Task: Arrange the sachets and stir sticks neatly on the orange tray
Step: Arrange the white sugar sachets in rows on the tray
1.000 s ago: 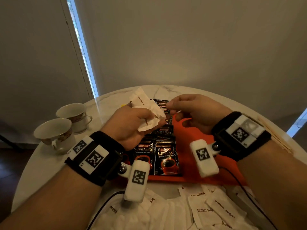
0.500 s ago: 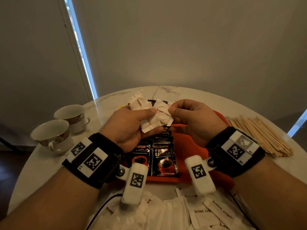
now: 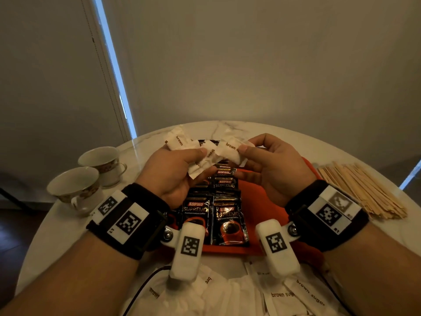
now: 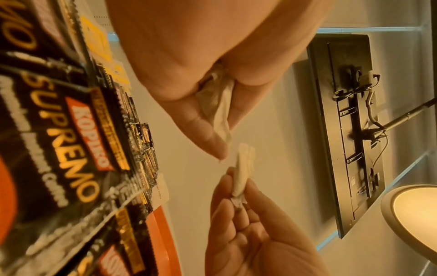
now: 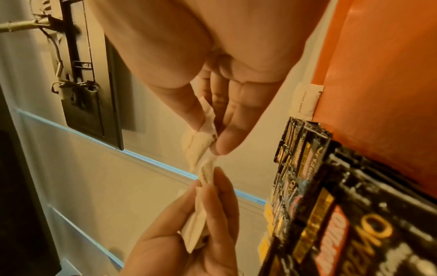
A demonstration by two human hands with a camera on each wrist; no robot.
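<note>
Both hands are raised above the orange tray [image 3: 268,199]. My left hand [image 3: 182,165] grips a small fan of white brown sugar sachets [image 3: 180,142] between thumb and fingers. My right hand [image 3: 257,156] pinches one more brown sugar sachet [image 3: 230,149] at its right end, its other end meeting the left hand's bunch [image 5: 205,168]. Black Kopiko coffee sachets [image 3: 229,218] lie in overlapping rows on the tray's left half. A heap of wooden stir sticks [image 3: 362,190] lies on the table right of the tray.
Two empty teacups [image 3: 75,188] stand at the table's left edge. More brown sugar sachets [image 3: 282,293] are scattered on the marble table [image 3: 227,128] near me. One brown sugar sachet [image 5: 306,100] lies at the tray's far edge. The tray's right half is bare.
My right hand came in, took hold of a sachet at the left hand's bunch and has drawn it a little to the right. Both hands rose slightly.
</note>
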